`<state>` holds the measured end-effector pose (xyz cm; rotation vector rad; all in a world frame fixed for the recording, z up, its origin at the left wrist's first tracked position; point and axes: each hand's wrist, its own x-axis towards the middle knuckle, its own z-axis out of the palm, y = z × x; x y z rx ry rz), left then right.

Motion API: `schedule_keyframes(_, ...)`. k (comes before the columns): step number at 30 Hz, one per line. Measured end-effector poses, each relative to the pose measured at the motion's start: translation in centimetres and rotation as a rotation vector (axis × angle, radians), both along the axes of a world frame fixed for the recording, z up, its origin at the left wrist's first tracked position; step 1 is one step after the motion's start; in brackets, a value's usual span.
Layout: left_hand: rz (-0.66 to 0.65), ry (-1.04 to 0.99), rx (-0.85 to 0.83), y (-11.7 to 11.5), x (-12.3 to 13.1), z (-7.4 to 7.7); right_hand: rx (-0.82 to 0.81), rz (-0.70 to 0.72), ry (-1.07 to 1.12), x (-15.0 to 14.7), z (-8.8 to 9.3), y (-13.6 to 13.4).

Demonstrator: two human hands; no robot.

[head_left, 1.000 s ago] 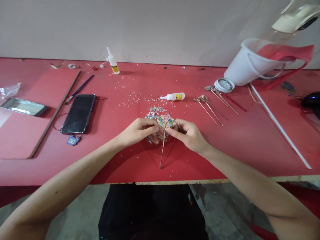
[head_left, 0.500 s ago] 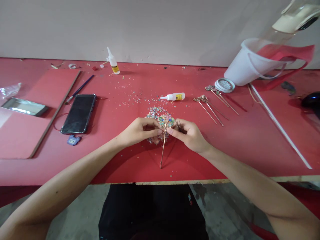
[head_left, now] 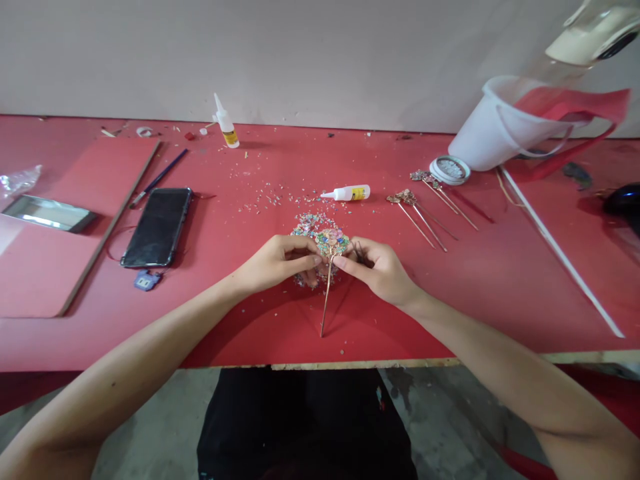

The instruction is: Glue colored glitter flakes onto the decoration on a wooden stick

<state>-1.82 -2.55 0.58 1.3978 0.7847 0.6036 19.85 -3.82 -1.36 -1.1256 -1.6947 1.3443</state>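
Note:
Between my two hands is a hairpin with a gold-coloured stem and a head of many-coloured flowers, its stem pointing down toward me. My left hand is closed on the left side of the head, thumb in front. On the other side, my right hand pinches the head near the top of the stem, and a thin dark strand shows at its fingers. Behind and under the hairpin lies a pile of tiny coloured chips. A white glue bottle rests on its side just beyond the pile.
Further hairpins lie to the right, by a small round tub and a tilted white bucket. A second glue bottle stands upright at the back. On the left are a phone, a brush and a board.
My left fingers have shifted very slightly at the hairpin's head. Everything else looks the same.

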Motion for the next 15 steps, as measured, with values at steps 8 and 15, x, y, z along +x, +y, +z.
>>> schedule_keyframes(8, -0.006, -0.006, -0.011, -0.02, 0.06, -0.04, 0.0, 0.0, 0.005, -0.02, 0.05, 0.01)
schedule_keyframes(15, 0.007, 0.015, -0.013, -0.06, 0.15, 0.16, 0.002, 0.008, 0.014, -0.05, 0.09, 0.05)
